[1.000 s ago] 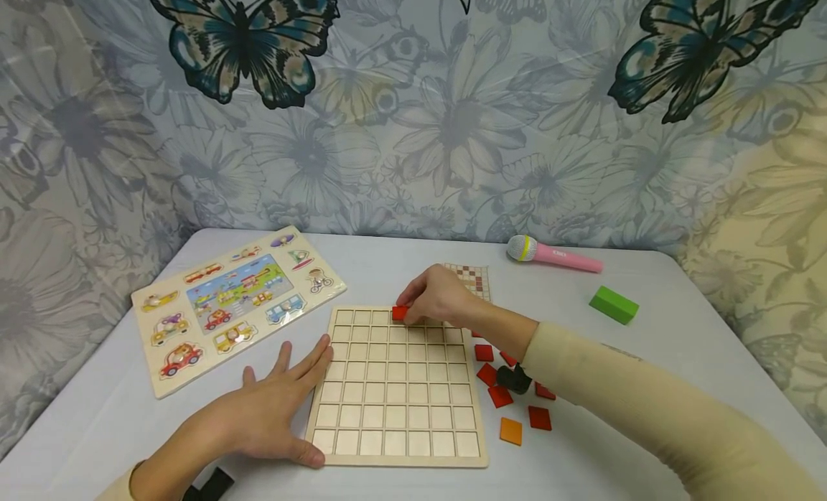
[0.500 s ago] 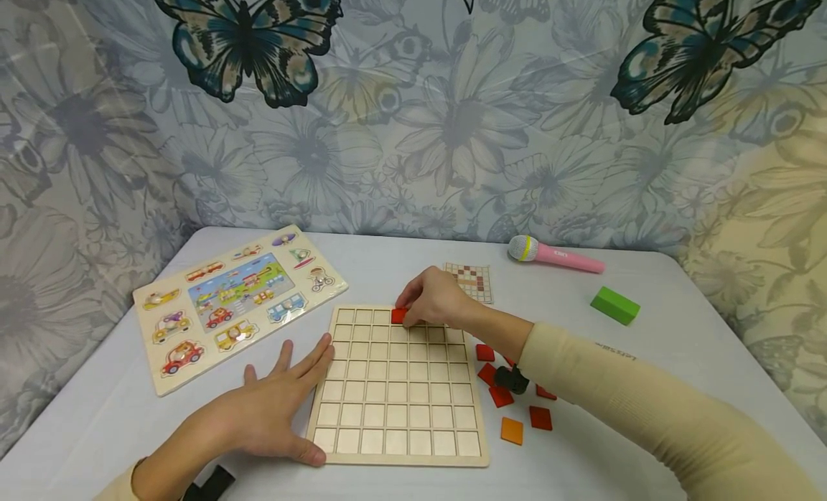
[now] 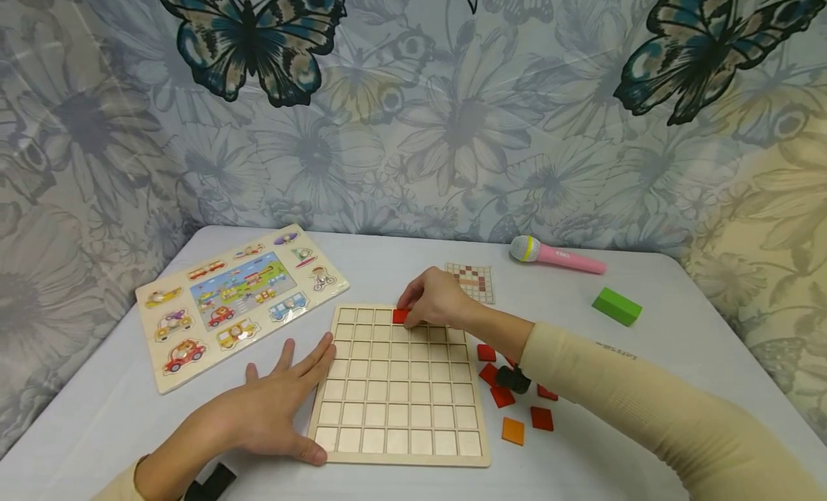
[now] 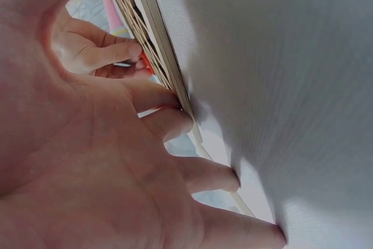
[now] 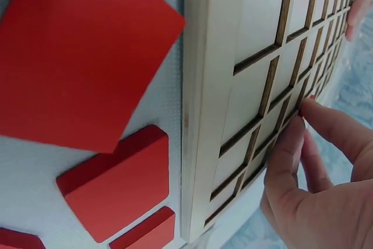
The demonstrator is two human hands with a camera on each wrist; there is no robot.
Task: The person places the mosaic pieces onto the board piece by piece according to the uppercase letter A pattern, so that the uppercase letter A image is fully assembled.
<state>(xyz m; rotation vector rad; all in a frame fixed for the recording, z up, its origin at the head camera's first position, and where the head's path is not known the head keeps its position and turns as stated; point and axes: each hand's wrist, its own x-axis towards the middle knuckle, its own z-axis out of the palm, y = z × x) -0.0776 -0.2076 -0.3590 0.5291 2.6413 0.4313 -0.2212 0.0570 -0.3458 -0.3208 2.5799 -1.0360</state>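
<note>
A wooden grid board (image 3: 399, 459) lies in front of me with its far row partly under my right hand (image 3: 434, 298). Thumb and fingers of that hand pinch a red square tile (image 3: 400, 316) at a cell of the far row. In the right wrist view only a sliver of the red tile (image 5: 312, 97) shows beyond the fingertips. My left hand (image 3: 274, 411) is spread flat-fingered along the board's left edge, thumb at the near left corner. From the left wrist, its fingertips (image 4: 230, 180) touch the board's side and the white cloth.
Several red tiles (image 3: 541, 418) and one orange tile (image 3: 513, 431) lie right of the board. A small pattern card (image 3: 478, 282) sits behind it. Further right are a pink microphone (image 3: 562, 257) and a green block (image 3: 617, 306). A vehicle puzzle board (image 3: 242, 300) lies at the back left.
The head view has shifted slightly. Both hands stay in place, the right one still at the red tile in the far row.
</note>
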